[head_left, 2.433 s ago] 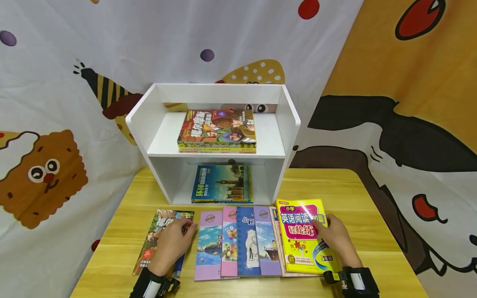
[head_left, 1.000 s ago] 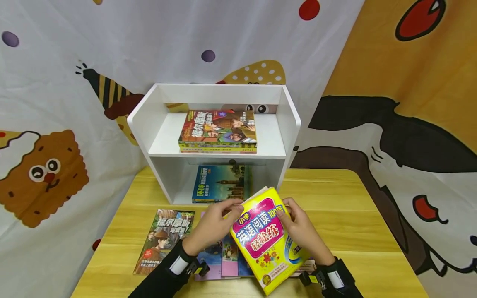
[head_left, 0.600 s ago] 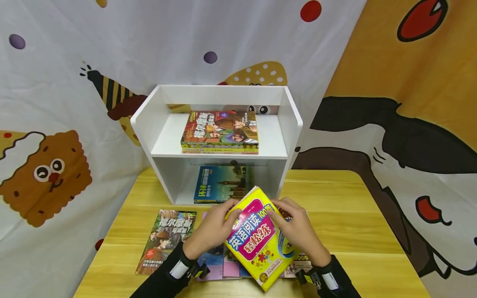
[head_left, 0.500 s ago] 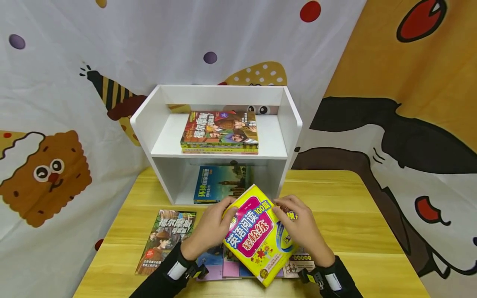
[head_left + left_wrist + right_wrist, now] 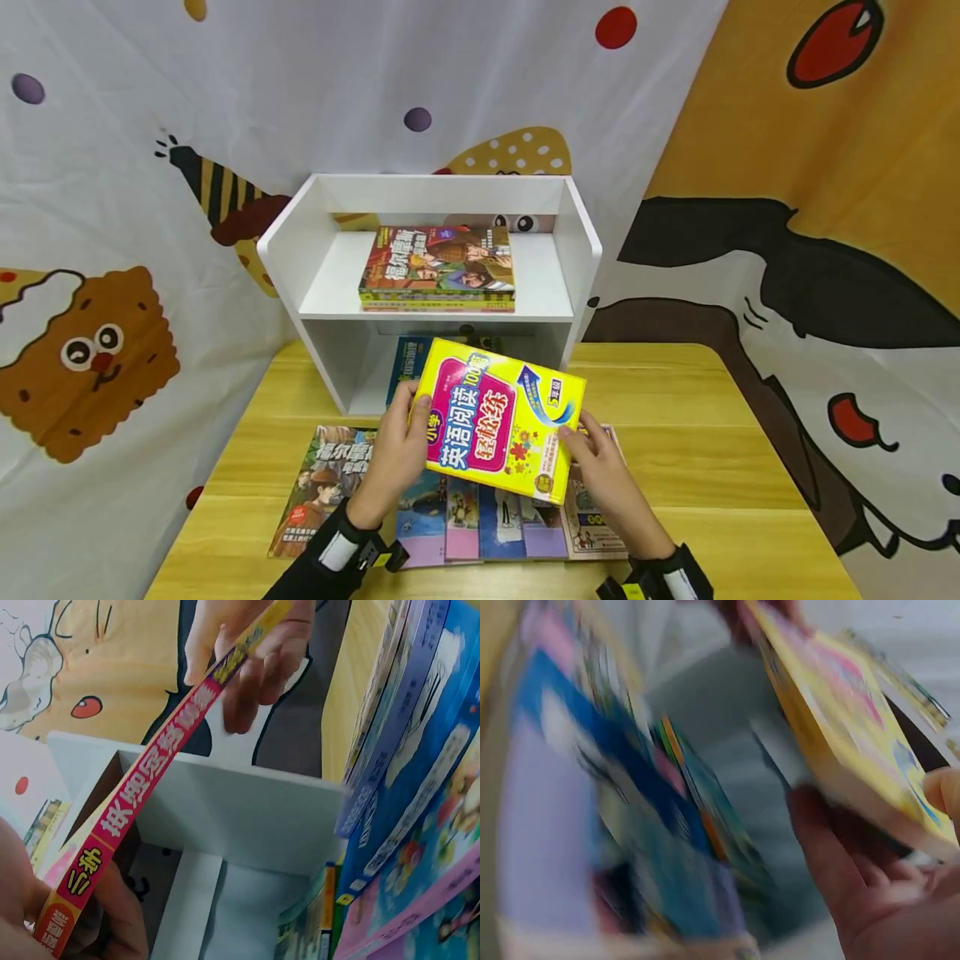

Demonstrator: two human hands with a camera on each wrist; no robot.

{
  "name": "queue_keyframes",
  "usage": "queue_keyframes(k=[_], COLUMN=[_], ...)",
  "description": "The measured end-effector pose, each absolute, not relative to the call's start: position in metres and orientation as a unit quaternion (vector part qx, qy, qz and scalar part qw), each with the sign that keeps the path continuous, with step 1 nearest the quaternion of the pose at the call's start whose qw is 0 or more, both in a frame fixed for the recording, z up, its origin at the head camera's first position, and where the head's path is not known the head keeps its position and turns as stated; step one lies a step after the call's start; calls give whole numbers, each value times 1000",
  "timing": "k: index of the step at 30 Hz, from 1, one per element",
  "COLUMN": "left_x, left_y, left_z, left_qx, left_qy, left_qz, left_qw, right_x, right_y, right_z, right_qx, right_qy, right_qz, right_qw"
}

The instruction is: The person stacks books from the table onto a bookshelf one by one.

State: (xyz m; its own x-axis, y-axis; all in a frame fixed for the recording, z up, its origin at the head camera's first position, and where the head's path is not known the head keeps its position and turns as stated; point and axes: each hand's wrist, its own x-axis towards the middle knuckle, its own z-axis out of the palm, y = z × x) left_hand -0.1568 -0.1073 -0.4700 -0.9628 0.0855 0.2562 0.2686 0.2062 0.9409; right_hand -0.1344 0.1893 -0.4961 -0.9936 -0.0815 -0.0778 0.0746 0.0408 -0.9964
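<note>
A yellow English reading workbook (image 5: 487, 417) with a pink title panel is held tilted above the table, in front of the white shelf. My left hand (image 5: 398, 454) grips its left end, thumb on the cover; the left wrist view shows the pink spine (image 5: 142, 780) between thumb and fingers. At the lower right corner my right hand (image 5: 611, 487) pinches the workbook, its thumb (image 5: 943, 791) over the cover and fingers (image 5: 825, 847) underneath. Below lies a row of overlapping booklets, among them a blue one (image 5: 501, 529) and a purple one (image 5: 546, 542), partly hidden by the workbook.
The white two-tier shelf (image 5: 435, 317) stands at the back of the table (image 5: 675, 417). A stack of books (image 5: 438, 262) lies on its upper tier, a blue book (image 5: 408, 362) below. A detective book (image 5: 326, 492) lies left, a beige booklet (image 5: 592, 525) right.
The workbook was lifted from the right end of the row to the middle, where both hands came to hold it. Since then it has turned anticlockwise and moved up, toward the lower shelf.
</note>
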Motion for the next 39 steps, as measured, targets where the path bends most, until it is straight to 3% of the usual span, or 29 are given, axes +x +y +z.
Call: queue_keyframes(k=[4,17,22,31,39], left_x=[-155,-141,-137,-135,-144], left_y=[-107,-124,-125,-129,-147], left_z=[-474,-451,-453,-453,-462], left_qx=[-98,-138,-160,-148,-155], left_qy=[-764,-767,-735,-751,-749], left_qz=[-635,-626,-658,-644,-642], left_qw=[68,0,-45,-11,-61], right_x=[-129,-134,-136,-137,-137], right_y=[174,178,178,168,164], right_z=[-499,-484,-487,-490,-496], right_qx=[-37,-88,-72,-77,-130], right_qy=[666,658,667,664,654], right_qz=[-738,-746,-740,-743,-739], right_qw=[104,47,58,39,101])
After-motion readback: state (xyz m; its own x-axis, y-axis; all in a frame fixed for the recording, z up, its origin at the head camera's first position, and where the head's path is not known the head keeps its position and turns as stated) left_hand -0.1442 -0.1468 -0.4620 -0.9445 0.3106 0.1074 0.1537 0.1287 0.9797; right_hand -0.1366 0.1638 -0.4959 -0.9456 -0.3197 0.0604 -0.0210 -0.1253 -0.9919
